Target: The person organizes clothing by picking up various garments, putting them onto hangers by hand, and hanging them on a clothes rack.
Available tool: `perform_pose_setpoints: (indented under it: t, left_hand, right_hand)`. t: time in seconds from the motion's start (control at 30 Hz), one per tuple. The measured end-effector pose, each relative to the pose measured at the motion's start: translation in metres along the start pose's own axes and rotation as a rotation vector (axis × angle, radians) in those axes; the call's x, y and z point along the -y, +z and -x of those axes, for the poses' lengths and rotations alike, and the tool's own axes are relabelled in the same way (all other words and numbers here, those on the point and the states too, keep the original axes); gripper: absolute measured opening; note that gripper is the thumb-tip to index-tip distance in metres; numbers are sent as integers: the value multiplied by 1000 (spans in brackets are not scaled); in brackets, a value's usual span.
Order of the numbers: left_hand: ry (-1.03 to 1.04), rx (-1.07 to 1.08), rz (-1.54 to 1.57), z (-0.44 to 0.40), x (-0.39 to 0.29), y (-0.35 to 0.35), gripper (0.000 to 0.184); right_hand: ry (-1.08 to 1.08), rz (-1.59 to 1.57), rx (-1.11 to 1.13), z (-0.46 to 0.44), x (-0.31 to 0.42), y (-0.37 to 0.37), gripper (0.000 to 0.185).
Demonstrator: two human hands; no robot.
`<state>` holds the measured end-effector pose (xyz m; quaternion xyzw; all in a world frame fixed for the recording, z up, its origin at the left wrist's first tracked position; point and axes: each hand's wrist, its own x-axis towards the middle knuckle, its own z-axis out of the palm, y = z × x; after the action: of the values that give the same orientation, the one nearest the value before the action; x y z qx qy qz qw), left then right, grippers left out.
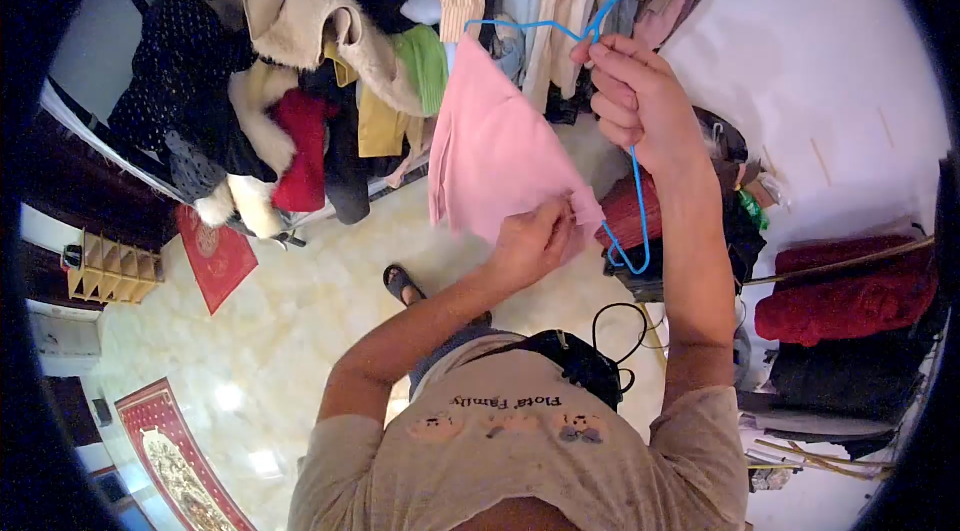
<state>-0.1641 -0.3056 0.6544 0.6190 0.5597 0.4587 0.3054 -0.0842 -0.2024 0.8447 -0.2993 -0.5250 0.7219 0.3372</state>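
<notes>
My right hand [635, 96] is closed around the neck of a blue clothes hanger [640, 211], just below its hook. A pink garment [495, 146] hangs over much of the hanger; one hanger arm shows at its upper corner, and the other end sticks out bare at the lower right. My left hand [535, 236] is closed on the lower edge of the pink garment, close to that bare end. The fingertips of my left hand are partly hidden in the folds.
Many clothes [350, 51] hang on a rack ahead and to the left. At the right, a dark red folded textile [840, 291] lies among dark clothes and poles. Red rugs [180, 451] lie on the pale floor [330, 271]. A small wooden shelf [115, 269] stands at far left.
</notes>
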Motion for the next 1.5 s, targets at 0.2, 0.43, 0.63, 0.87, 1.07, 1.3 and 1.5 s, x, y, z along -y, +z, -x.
perform_pose_setpoints:
  t: [0.2, 0.43, 0.63, 0.87, 1.07, 1.3, 1.5]
  left_hand:
    - [766, 23, -357, -1, -6, -26, 18]
    - [192, -596, -30, -87, 10, -166, 15]
    - [488, -675, -311, -136, -9, -238, 41]
    - [366, -313, -276, -199, 43, -280, 30]
    - [239, 121, 292, -142, -38, -348, 33]
    - [-60, 314, 698, -99, -101, -366, 39]
    - [-16, -296, 541, -52, -144, -385, 30]
  right_hand:
    - [1, 65, 110, -21, 7, -7, 15]
    - [-73, 101, 159, -29, 47, 1, 19]
    - [-37, 157, 241, -9, 84, 29, 17]
    - [-75, 306, 158, -69, 92, 31, 14]
    - [-269, 503, 189, -110, 113, 25, 16]
    - [-472, 651, 386, -202, 132, 63, 17]
    - [-708, 333, 440, -304, 127, 112, 30]
